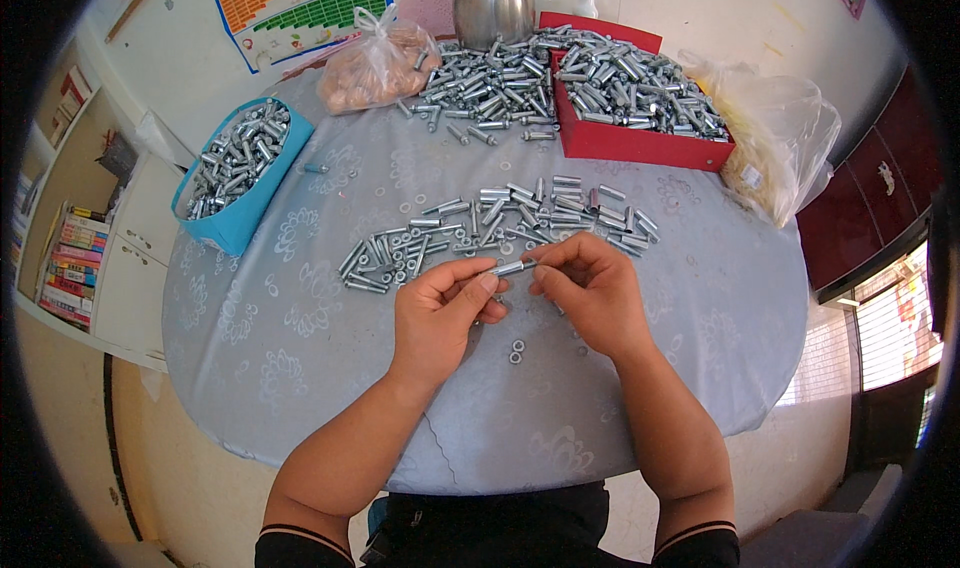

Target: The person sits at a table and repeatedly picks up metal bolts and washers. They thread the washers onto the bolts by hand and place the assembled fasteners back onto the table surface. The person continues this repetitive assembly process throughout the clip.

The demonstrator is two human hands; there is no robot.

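Between my two hands lies a silver expansion bolt [513, 267], held nearly level above the table. My left hand [437, 311] pinches its left part between thumb and fingers. The closed thumb and fingertips of my right hand [598, 293] grip its right end, which they partly hide. Just beyond my hands are loose metal sleeves [567, 206], bolts [366, 282] and small nuts [403, 251] in a spread-out group. Two ring-shaped nuts or washers [517, 352] lie on the cloth nearer me, between my forearms.
A blue bin [236, 230] full of bolts stands at the left. At the back, a red box [640, 148] holds more, beside a large heap of bolts [490, 80]. Around them are a tied bag [372, 73], a steel pot [493, 10] and a clear plastic bag [775, 133].
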